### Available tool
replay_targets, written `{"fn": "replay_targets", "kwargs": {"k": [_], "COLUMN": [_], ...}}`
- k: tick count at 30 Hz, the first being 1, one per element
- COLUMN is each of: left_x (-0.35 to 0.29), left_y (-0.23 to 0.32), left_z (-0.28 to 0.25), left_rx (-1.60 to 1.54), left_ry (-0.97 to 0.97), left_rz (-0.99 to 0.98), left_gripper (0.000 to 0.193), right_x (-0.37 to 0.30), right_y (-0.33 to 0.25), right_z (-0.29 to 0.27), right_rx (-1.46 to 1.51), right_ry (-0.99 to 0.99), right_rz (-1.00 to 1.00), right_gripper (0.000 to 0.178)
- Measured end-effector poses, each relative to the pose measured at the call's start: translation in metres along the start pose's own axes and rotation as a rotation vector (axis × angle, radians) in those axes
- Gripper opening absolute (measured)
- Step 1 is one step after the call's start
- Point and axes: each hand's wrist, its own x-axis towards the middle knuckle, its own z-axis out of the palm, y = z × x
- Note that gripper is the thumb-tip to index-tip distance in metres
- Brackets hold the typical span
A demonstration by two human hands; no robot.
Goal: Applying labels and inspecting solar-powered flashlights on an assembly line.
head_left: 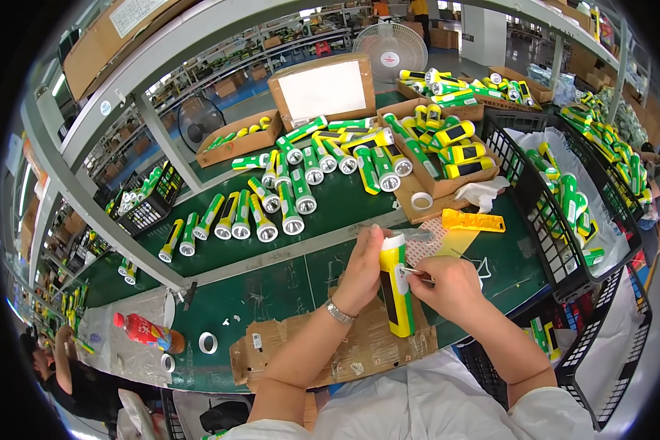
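Observation:
In front of me a yellow and green flashlight [398, 301] stands nearly upright, white head end up, over a worn cardboard sheet [359, 350]. My left hand [359, 273] is closed around its upper left side. On the other side, my right hand [453, 287] pinches a thin metal tool [416, 271]; its tip meets the grey switch area on the flashlight's side. Whether the tool is a pair of tweezers I cannot make out. Just beyond the hands lie a sheet of small pinkish stickers [427, 246] and an orange-yellow tray [473, 220].
Several flashlights [292, 213] cover the green bench behind a metal rail [286, 257]. An open carton [455, 183] and a black crate [557, 249] hold more on the right. A drink bottle [148, 332] and tape rolls [208, 342] lie at left. A person [73, 378] works at far left.

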Motion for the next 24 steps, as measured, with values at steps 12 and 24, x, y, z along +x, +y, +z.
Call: {"fn": "replay_targets", "kwargs": {"k": [12,24], "left_x": [0.0,-0.028], "left_y": [-0.004,-0.003], "left_z": [0.002,-0.004], "left_rx": [0.511,0.474], "left_ry": [0.024,-0.05], "left_rz": [0.221,0.148], "left_gripper": [0.043,0.078], "right_x": [0.015,0.029], "right_y": [0.011,0.035], "right_z": [-0.005,-0.003], "right_rx": [0.141,0.853], "right_ry": [-0.277,0.22], "right_rz": [0.143,0.59], "right_gripper": [0.015,0.015]}}
